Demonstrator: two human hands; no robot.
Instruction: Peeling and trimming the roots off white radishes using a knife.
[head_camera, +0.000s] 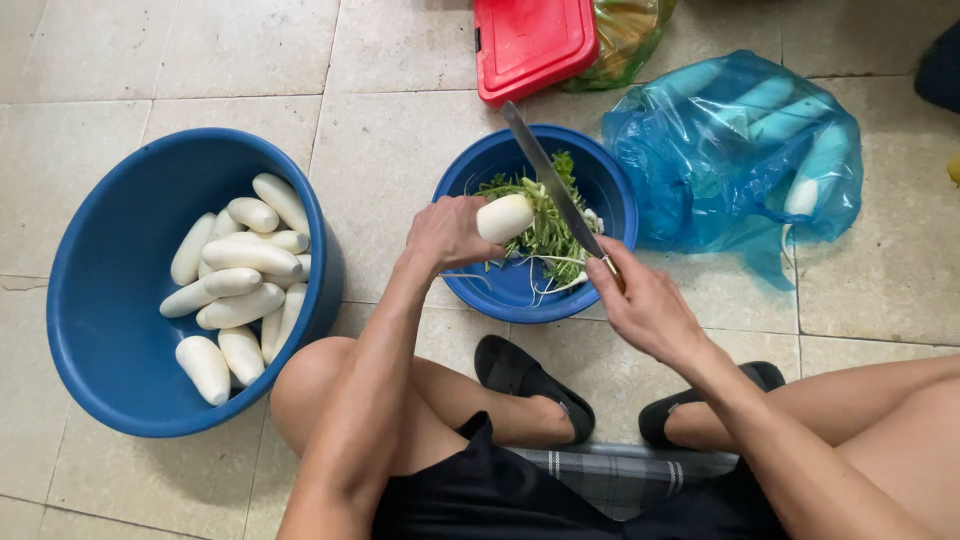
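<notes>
— Over the small blue bowl, what do we record for the hands?

— We note the left hand closed around a white radish, fingers wrapped on its near end, the peeled tip pointing right above the bowl. The right hand is clenched on the handle of a long knife; the blade runs up and to the left, lying against the green tops at the radish's far end.

— Contents of that bowl?

— Cut green leaves and pale root trimmings (a loose pile, not counted).

— And to the left?

— We log a large blue basin on the tiled floor, holding a heap of peeled white radishes, well apart from the hands.

— Right of the bowl?

— A blue plastic bag just beside it, with more radishes showing through. Beyond the bowl, a red lidded box rests near a greenish bag.

— Posture?

— Seated low, knees apart, black sandals on the tiles below the bowl.
</notes>
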